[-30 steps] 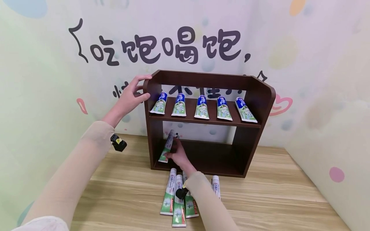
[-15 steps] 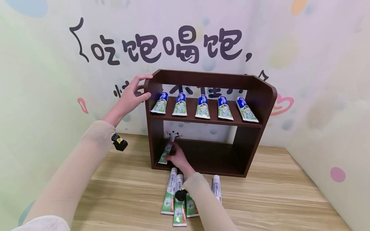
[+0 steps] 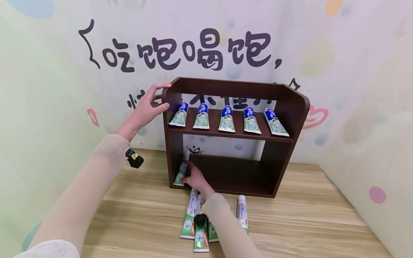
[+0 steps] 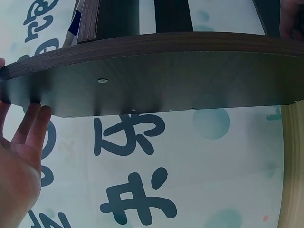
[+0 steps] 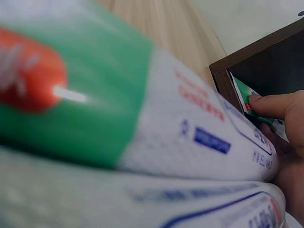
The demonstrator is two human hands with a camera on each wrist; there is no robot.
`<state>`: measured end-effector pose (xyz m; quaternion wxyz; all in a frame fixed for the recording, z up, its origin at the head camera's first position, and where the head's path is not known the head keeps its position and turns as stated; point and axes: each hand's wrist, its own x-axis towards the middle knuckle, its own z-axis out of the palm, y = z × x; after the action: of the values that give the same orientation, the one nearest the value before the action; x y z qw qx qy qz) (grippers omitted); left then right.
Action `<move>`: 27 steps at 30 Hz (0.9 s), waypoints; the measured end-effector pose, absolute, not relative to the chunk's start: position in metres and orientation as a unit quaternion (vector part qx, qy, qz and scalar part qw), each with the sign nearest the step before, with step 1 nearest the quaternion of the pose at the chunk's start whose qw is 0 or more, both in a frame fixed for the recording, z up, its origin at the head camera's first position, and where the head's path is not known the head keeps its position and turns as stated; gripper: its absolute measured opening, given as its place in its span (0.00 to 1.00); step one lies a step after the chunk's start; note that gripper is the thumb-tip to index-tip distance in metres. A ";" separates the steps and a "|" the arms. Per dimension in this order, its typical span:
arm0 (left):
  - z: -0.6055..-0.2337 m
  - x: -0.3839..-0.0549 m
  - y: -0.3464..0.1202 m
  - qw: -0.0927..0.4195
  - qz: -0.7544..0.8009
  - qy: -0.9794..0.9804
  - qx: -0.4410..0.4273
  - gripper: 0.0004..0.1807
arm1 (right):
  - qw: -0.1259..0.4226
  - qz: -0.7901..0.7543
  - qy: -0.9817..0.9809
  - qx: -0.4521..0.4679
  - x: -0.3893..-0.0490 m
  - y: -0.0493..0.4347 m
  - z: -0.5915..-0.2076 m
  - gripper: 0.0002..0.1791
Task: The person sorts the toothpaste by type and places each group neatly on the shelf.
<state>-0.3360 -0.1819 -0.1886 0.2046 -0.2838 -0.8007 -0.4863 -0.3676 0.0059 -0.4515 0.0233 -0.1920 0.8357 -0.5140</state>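
Note:
My right hand (image 3: 197, 178) pinches a green-and-white toothpaste tube (image 3: 178, 177) on the lower level of a dark brown shelf (image 3: 226, 87). The tube leans close along the left side panel, its cap end toward the back; my fingers hide part of it. In the right wrist view, the thumb lies on the green part of this tube (image 5: 243, 91). My left hand (image 3: 145, 109) rests against the shelf's upper left side, thumb at the front edge. The left wrist view shows straight fingers touching the outer face of the side panel (image 4: 156, 80).
Several blue-and-green toothpaste tubes (image 3: 227, 123) lie in a row on the upper level. On the wooden table (image 3: 300, 222), more green-and-white tubes (image 3: 188, 218) lie before the shelf, partly under my right forearm; another tube (image 3: 242, 211) lies to their right. A printed wall (image 3: 338, 71) stands behind.
My right hand has moved left and slightly down with the toothpaste tube, bringing it down beside the shelf's left panel. My left hand has stayed on the shelf.

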 end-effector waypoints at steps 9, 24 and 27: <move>-0.187 -0.335 -0.180 0.208 -0.483 -0.802 -0.285 0.30 | 0.025 -0.515 0.838 -0.178 -0.366 0.005 -0.452 0.42; -0.187 -0.335 -0.180 0.206 -0.484 -0.803 -0.280 0.30 | 0.018 -0.501 0.843 -0.196 -0.367 0.007 -0.451 0.36; -0.187 -0.335 -0.180 0.205 -0.485 -0.802 -0.281 0.30 | 0.022 -0.501 0.843 -0.192 -0.368 0.008 -0.453 0.36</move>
<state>-0.3345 -0.1804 -0.1871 0.2053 -0.2805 -0.8025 -0.4850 -0.3678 0.0076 -0.4530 0.0219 -0.1918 0.8434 -0.5014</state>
